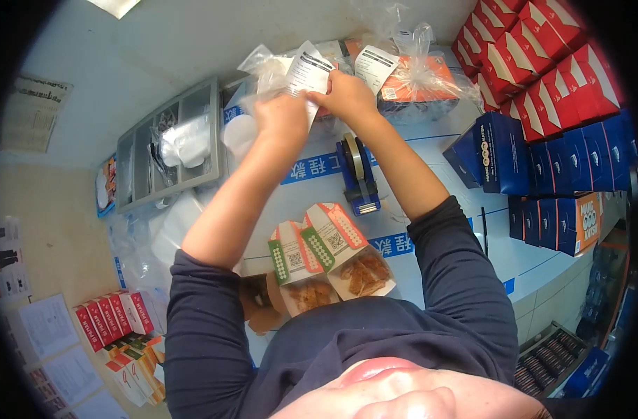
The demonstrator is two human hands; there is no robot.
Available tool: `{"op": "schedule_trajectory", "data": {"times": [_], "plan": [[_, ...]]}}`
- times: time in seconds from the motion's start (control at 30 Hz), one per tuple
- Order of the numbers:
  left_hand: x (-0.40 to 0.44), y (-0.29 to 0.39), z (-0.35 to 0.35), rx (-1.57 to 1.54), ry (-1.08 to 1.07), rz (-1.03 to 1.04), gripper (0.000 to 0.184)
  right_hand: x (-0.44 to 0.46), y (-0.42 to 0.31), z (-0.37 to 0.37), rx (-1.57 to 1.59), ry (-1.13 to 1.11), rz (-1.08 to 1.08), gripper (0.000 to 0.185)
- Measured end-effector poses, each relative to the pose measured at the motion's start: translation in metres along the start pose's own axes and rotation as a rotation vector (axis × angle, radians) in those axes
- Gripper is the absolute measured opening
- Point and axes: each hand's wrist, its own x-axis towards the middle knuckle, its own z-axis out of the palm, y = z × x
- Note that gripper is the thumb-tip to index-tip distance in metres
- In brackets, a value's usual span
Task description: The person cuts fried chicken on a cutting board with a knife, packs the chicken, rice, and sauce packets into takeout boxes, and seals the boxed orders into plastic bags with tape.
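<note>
My left hand (280,115) is closed at the lower left edge of a printed paper slip (309,72), beside a clear plastic bag (266,70). My right hand (345,94) pinches the slip's right side, its fingers close to my left hand. Right of them, a second slip (375,66) lies against an orange box in clear plastic (418,80). Nearer my body stand two open patterned boxes with fried food, one on the left (310,296) and one on the right (362,276). Some of the fingertips are hidden behind the paper and the hands.
A blue tape dispenser (359,174) stands mid-table. The grey divided tray (169,146) is at the left. Red boxes (535,70) and blue boxes (504,153) are stacked at the right. Small red boxes (113,320) sit at the lower left.
</note>
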Motion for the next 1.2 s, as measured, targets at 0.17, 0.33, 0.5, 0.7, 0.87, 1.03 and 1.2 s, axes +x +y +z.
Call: {"op": "schedule_trajectory", "data": {"times": [0.17,0.33,0.5,0.7,0.87,1.03,1.2], "plan": [[-0.003,-0.033,0.042,0.068,-0.091,0.095,0.065,-0.014,0.017,0.001,-0.076,0.075,0.045,0.055],[-0.006,-0.039,0.032,0.014,-0.165,0.054,0.064,-0.02,0.07,0.031,0.103,0.211,-0.253,0.041],[-0.015,-0.046,0.018,-0.058,-0.245,0.05,0.077,-0.027,0.078,0.039,0.111,0.239,-0.379,0.026],[-0.022,-0.044,0.021,-0.07,-0.123,0.069,0.079,-0.038,0.068,0.022,-0.004,0.087,-0.205,0.023],[-0.09,-0.068,-0.027,-0.184,-0.363,0.079,0.06,-0.084,0.064,-0.032,0.16,0.351,-0.409,0.01],[-0.205,-0.121,-0.098,-0.419,-0.283,-0.171,0.045,-0.094,0.123,-0.079,-0.393,0.724,-0.139,0.028],[-0.322,-0.137,-0.125,-0.504,-0.247,-0.677,0.043,-0.033,0.14,-0.092,-0.355,0.227,0.103,0.047]]}}
